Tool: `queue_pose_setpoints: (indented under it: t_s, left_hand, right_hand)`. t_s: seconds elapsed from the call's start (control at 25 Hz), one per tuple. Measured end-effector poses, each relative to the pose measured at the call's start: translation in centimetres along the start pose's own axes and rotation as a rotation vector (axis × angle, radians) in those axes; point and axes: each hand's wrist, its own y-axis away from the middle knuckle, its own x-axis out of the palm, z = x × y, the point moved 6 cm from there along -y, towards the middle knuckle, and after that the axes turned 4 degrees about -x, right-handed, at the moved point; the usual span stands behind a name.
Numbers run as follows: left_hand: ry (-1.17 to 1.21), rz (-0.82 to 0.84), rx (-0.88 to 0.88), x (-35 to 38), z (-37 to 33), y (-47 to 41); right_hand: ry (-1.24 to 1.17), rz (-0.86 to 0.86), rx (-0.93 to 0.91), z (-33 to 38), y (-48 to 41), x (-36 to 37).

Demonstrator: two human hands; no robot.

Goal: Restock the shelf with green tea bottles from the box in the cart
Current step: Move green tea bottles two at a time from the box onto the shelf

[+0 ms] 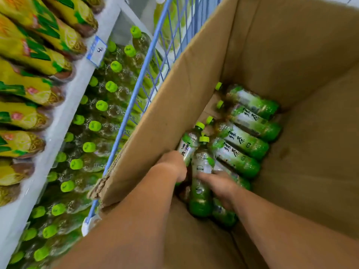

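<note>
Both my arms reach down into a deep cardboard box (303,133). My left hand (174,167) grips a green tea bottle (187,147) that stands tilted against the box's left wall. My right hand (219,186) curls round a second green tea bottle (200,181), upright with its green cap up. Several more green tea bottles (244,140) lie on their sides along the box bottom, caps pointing left. On the lower shelf (64,121) at the left stand rows of green-capped bottles (101,105).
A blue wire cart wall (134,94) runs between the box and the shelf. Yellow-labelled bottles (35,61) lie on the upper shelf, above a white shelf edge with a price tag (96,50). The right half of the box floor is bare cardboard.
</note>
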Motion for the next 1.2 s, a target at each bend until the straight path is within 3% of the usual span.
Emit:
queue_pose_setpoints:
  t_s: [0.28,0.56,0.84,1.2]
  left_hand:
    - [0.060,-0.070,0.026,0.9,-0.7,-2.3]
    - [0.298,-0.128,-0.007,2.1,-1.4,-4.2]
    - [0.125,-0.163,0.059,1.9,-2.2,-4.0]
    - [0.271,-0.177,0.067,1.9,-2.0,-3.0]
  right_hand:
    - [-0.096,-0.306,-0.071,2.0,-0.6,-5.8]
    - [-0.007,-0.357,-0.030,1.1,-2.8,-7.5]
    - [0.317,-0.515,-0.109,1.7,-2.8,-8.1]
    - [0.199,-0.498,-0.140,1.3,-2.7,-7.7]
